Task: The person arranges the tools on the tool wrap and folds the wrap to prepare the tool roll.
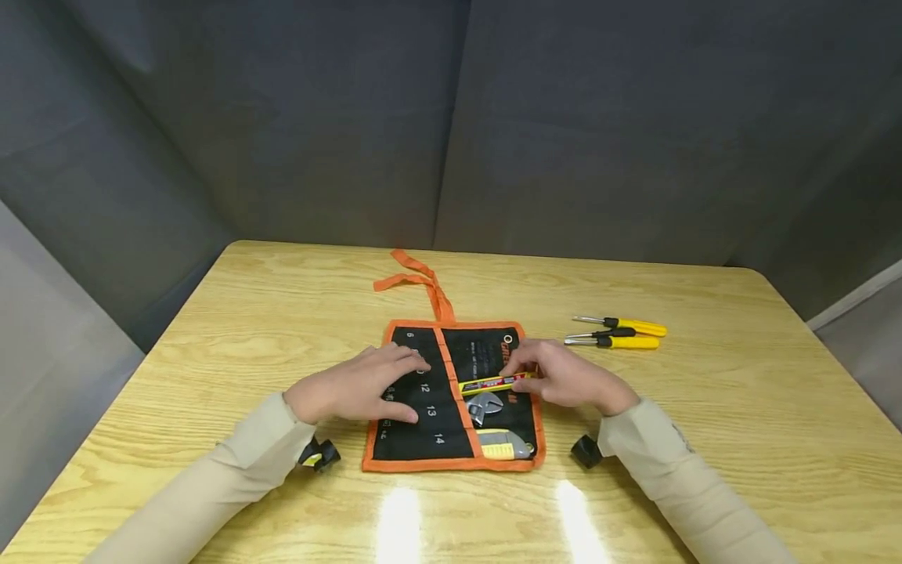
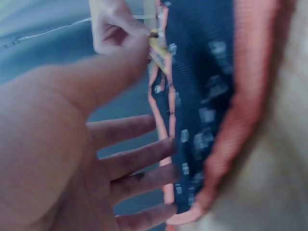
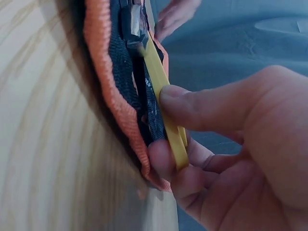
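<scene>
An orange-edged black tool pouch (image 1: 412,446) lies flat, its left pocket panel printed with numbers. My right hand (image 1: 560,376) pinches a slim, flat yellow tool with a printed label (image 1: 486,385) between thumb and fingers. The tool's far end meets the orange-trimmed pocket edge; in the right wrist view the yellow tool (image 3: 161,86) slants along the pouch. My left hand (image 1: 366,382) is over the numbered panel with fingers spread, its fingertips near the pocket edge in the left wrist view. Below the yellow tool, an adjustable wrench (image 1: 485,406) and a grey-and-yellow utility knife (image 1: 510,444) stick out of pockets.
Several yellow-and-black screwdrivers (image 1: 620,333) lie to the right of the pouch. Orange tie straps (image 1: 423,282) extend from its far edge onto the wooden table (image 1: 282,298). A dark grey curtain (image 1: 338,133) hangs behind the table.
</scene>
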Demonstrator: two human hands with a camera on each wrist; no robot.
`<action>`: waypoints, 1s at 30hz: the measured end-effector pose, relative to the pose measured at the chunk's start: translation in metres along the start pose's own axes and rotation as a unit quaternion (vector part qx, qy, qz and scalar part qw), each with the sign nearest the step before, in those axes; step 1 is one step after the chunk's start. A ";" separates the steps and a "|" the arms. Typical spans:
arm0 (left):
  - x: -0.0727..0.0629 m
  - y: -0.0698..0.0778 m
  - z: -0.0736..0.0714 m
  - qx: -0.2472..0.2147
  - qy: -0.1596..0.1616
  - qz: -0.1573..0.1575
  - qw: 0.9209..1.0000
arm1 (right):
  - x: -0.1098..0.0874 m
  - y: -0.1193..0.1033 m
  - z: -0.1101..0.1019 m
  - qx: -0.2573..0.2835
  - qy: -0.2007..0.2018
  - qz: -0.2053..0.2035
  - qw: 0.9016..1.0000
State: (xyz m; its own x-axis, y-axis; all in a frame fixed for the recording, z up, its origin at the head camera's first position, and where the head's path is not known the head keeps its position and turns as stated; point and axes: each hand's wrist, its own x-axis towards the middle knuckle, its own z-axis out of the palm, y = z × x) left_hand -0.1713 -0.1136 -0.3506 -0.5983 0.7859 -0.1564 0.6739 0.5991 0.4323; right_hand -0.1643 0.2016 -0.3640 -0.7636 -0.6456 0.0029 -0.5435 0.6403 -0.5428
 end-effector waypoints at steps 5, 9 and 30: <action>0.012 0.010 -0.012 0.034 0.016 0.038 0.999 | -0.002 0.004 -0.002 0.005 0.001 0.004 1.000; 0.029 0.015 -0.012 0.025 -0.023 0.033 0.999 | -0.002 0.006 0.000 0.010 0.000 -0.001 1.000; 0.072 0.004 0.004 -0.067 -0.067 0.079 0.992 | -0.002 0.005 0.001 0.009 0.000 0.002 1.000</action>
State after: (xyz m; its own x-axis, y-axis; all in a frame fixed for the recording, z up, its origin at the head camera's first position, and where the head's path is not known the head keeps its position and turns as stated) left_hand -0.2097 -0.0544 -0.3637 -0.4214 0.8867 -0.1902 0.6849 0.4486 0.5742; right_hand -0.1654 0.2055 -0.3674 -0.7659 -0.6429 0.0008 -0.5339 0.6353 -0.5581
